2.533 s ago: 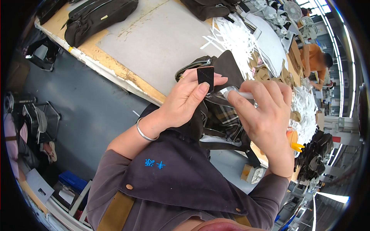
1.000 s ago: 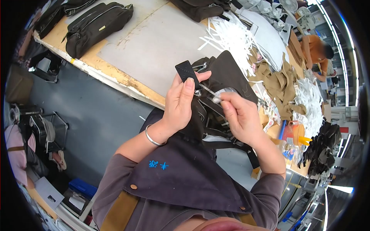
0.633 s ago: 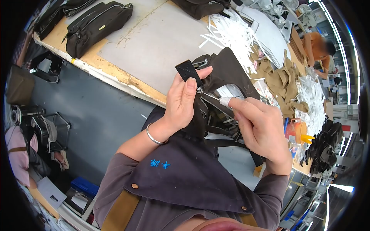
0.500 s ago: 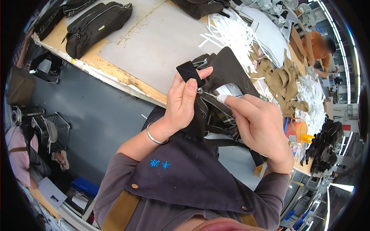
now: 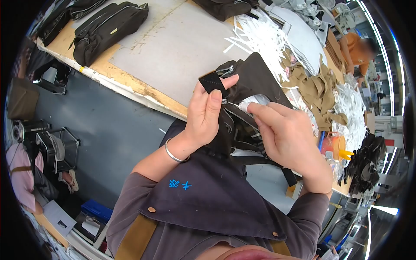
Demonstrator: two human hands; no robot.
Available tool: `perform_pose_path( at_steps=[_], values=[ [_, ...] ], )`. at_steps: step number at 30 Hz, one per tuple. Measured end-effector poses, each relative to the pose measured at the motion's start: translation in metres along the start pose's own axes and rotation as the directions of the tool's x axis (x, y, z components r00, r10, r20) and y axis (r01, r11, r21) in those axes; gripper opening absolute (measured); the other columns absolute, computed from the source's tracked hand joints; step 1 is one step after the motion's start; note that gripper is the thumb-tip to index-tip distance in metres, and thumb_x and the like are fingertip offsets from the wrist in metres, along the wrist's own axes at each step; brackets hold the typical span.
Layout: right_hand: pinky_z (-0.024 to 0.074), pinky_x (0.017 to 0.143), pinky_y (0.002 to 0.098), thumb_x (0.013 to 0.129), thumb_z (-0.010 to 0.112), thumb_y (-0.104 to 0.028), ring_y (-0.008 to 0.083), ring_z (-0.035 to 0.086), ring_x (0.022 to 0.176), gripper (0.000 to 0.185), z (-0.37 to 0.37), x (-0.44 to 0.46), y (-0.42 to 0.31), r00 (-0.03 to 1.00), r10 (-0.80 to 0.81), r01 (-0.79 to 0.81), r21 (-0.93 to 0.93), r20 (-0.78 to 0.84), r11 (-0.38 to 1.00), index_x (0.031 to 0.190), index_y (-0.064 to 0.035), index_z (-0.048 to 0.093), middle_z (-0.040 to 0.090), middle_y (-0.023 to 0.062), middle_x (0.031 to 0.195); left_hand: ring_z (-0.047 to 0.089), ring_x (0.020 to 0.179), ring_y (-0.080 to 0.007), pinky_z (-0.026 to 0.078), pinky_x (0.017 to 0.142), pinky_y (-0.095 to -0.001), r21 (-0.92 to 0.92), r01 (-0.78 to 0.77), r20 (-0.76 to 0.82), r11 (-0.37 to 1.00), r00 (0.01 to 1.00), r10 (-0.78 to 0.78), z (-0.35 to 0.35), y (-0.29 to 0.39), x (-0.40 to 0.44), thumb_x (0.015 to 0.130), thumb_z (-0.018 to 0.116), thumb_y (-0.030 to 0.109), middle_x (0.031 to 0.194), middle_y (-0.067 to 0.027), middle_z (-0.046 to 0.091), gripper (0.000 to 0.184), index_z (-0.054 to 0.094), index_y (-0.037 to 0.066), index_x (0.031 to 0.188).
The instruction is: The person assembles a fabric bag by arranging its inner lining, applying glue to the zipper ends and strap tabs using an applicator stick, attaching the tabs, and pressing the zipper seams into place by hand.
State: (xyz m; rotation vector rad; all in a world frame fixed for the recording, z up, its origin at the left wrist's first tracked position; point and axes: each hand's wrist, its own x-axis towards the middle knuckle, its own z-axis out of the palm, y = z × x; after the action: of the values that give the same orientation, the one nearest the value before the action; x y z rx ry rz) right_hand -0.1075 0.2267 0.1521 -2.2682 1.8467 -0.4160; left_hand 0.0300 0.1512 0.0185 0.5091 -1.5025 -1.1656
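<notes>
My left hand (image 5: 206,110) is closed, thumb pressed on a small flat black tab (image 5: 209,81) with a tan edge at its top. Just below the thumb tip a small metal fitting (image 5: 224,101) shows. My right hand (image 5: 286,134) is closed on a thin metal tool (image 5: 234,104), whose tip meets that fitting; a white wrap covers one fingertip. The tool's handle is hidden in the fist, so I cannot tell its kind. Behind and below both hands lies a dark bag (image 5: 260,73) with metal zips, partly over the table edge.
Other dark bags (image 5: 110,32) lie on the table (image 5: 173,47) at the far left. White strips (image 5: 260,37), brown fabric scraps (image 5: 318,91) and an orange container (image 5: 333,145) with a yellow spout are to the right. A person in orange (image 5: 356,54) is at the far right; another in pink sits left.
My right hand has shifted slightly left, bringing the tool closer to my left thumb. The black tab has tilted slightly and its tan edge shows more. My left hand is nearly still.
</notes>
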Motion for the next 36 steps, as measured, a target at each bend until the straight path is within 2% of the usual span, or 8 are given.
perform_pose_path(
  at_steps=[4,7,10,12,16,19,23,36],
  values=[
    [0.0457,0.052,0.0297,0.084,0.056,-0.002,0.0202,0.058,0.056,0.022,0.044,-0.014,0.028,0.991,0.053,0.001,0.393,-0.126,0.92,0.106,-0.0031,0.061,0.062,0.0084,0.074,0.052,0.1,-0.0203,0.04,0.091,-0.0311,-0.101,0.041,-0.035,0.994,0.998,-0.045,-0.001,-0.002,-0.001,0.101,0.03,0.027,0.11,-0.0132,0.057,0.043,0.056,-0.003,0.116],
    [0.0442,0.057,0.0251,0.09,0.052,-0.004,0.0115,0.053,0.061,0.022,0.065,-0.021,0.041,0.986,0.166,-0.102,0.784,-0.002,0.612,0.111,0.0021,0.057,0.059,0.0062,0.074,0.054,0.098,-0.02,0.041,0.09,-0.0307,-0.215,0.128,-0.024,0.968,0.99,-0.136,-0.003,-0.001,0.0,0.101,0.03,0.026,0.11,-0.014,0.057,0.043,0.055,-0.004,0.116],
    [0.0432,0.06,0.0234,0.092,0.049,-0.006,0.0076,0.049,0.065,0.024,0.072,-0.025,0.04,0.975,0.212,-0.134,0.942,0.069,0.308,0.114,0.0045,0.055,0.055,0.0034,0.075,0.054,0.099,-0.0198,0.041,0.089,-0.0304,-0.182,0.096,0.023,0.979,0.995,-0.093,-0.004,0.005,0.002,0.101,0.029,0.026,0.11,-0.0139,0.057,0.043,0.055,-0.004,0.116],
    [0.0439,0.06,0.0236,0.092,0.049,-0.005,0.0082,0.051,0.065,0.025,0.073,-0.025,0.04,0.973,0.219,-0.139,0.942,0.073,0.307,0.114,0.0042,0.055,0.057,0.0036,0.074,0.054,0.098,-0.0199,0.041,0.089,-0.0311,-0.163,0.118,0.047,0.98,0.993,-0.112,-0.006,0.001,0.001,0.101,0.028,0.025,0.11,-0.0141,0.057,0.042,0.055,-0.003,0.117],
    [0.0454,0.058,0.025,0.09,0.051,-0.003,0.0108,0.056,0.063,0.024,0.059,-0.021,0.045,0.99,0.138,-0.091,0.768,0.004,0.634,0.112,0.0032,0.057,0.059,0.0056,0.072,0.053,0.099,-0.0214,0.041,0.089,-0.0327,-0.12,0.113,0.055,0.986,0.993,-0.107,-0.007,0.001,-0.001,0.098,0.037,0.023,0.111,-0.0141,0.055,0.036,0.055,-0.002,0.117],
    [0.0421,0.054,0.0221,0.09,0.05,-0.001,0.009,0.054,0.064,0.024,0.04,-0.021,0.046,0.998,0.014,0.021,0.537,-0.061,0.843,0.112,0.0028,0.057,0.058,0.0057,0.075,0.05,0.102,-0.0235,0.04,0.089,-0.0338,0.096,-0.044,0.131,0.994,0.991,0.032,-0.011,0.002,-0.002,0.093,0.049,0.023,0.111,-0.0138,0.053,0.035,0.054,-0.001,0.118],
    [0.0423,0.052,0.0258,0.083,0.054,0.002,0.015,0.056,0.058,0.021,0.025,-0.017,0.042,0.994,-0.042,0.075,0.379,-0.097,0.922,0.102,0.0011,0.061,0.058,0.0078,0.069,0.049,0.102,-0.027,0.04,0.089,-0.034,0.114,-0.011,0.145,0.993,0.989,-0.006,-0.008,0.002,-0.003,0.083,0.062,0.008,0.11,-0.0139,0.051,0.038,0.054,0.003,0.12],
    [0.0372,0.046,0.0296,0.075,0.059,0.003,0.0215,0.052,0.05,0.022,-0.003,-0.011,0.016,0.998,-0.032,0.038,0.131,-0.05,0.991,0.095,-0.0035,0.065,0.053,0.0082,0.062,0.052,0.09,-0.0197,0.045,0.081,-0.0294,0.193,-0.012,0.15,0.981,0.989,-0.018,-0.007,0.007,-0.001,0.077,0.058,-0.006,0.104,-0.0104,0.052,0.042,0.056,0.001,0.119]
  ],
)
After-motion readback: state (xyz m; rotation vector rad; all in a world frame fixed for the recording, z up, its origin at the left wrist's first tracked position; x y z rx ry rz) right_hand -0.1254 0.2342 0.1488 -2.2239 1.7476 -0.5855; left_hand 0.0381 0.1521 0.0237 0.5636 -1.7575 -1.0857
